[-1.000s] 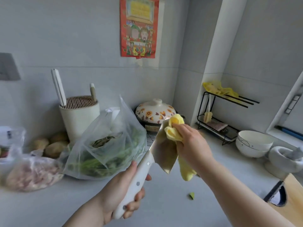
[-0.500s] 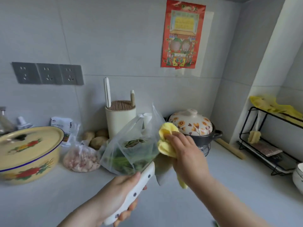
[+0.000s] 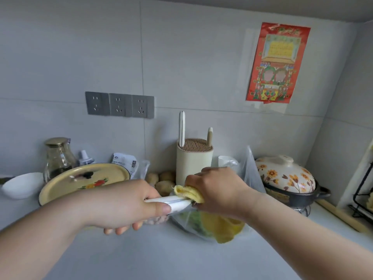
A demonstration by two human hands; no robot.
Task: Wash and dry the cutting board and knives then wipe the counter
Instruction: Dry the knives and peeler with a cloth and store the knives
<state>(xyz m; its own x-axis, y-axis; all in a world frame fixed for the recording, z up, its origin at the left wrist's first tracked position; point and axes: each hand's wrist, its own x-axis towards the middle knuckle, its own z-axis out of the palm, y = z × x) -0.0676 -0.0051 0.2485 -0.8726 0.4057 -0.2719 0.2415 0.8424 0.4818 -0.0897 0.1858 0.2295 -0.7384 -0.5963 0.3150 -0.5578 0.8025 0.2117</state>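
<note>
Gripping the white-handled kitchen knife (image 3: 173, 203) in my left hand (image 3: 129, 207), I've swung it level, just in front of the cream cylindrical knife block (image 3: 193, 160). My right hand (image 3: 218, 190) clenches the yellow cloth (image 3: 189, 196) round its blade, so drying looks nearly finished.

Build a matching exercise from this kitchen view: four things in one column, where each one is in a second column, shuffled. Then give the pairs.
Things
1. white-handled kitchen knife
2. folded yellow cloth
3. cream cylindrical knife block
4. flower-patterned ceramic lidded pot

Places
a. pinched in the right hand, wrapped over the knife
b. standing upright behind both hands
c. handle gripped by the left hand
d. far right, just past the clear plastic bag

Pairs: 1-c, 2-a, 3-b, 4-d
</note>
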